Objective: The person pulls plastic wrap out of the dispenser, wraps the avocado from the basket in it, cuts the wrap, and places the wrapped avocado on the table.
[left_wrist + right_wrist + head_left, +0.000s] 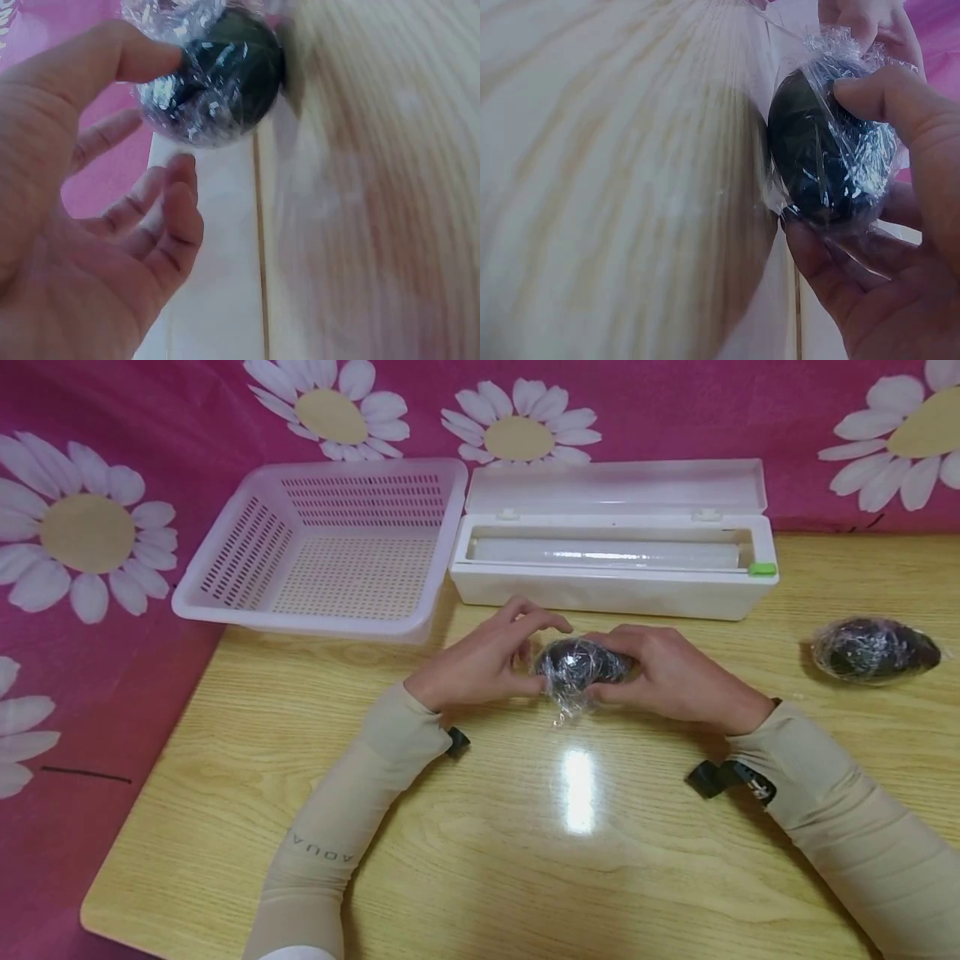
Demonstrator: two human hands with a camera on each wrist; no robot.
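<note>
A dark green, oval avocado (576,662) wrapped in crinkled cling film is held just above the wooden table, in front of the film box. My right hand (667,672) grips it from the right, thumb on the near side and fingers round the far side. At its left end is my left hand (491,656), with the thumb (150,60) against the film and the other fingers bent loosely, apart from the fruit. Loose film gathers at the avocado's left end and hangs down on the near side. In the right wrist view, the avocado (810,150) shows smooth dark skin through the film.
A second film-wrapped avocado (873,650) lies on the table (480,860) at the right. Behind the hands stands a white cling film box (600,589), lid raised, roll inside, green slider at its right end. A pale slotted basket (322,622) is at the back left.
</note>
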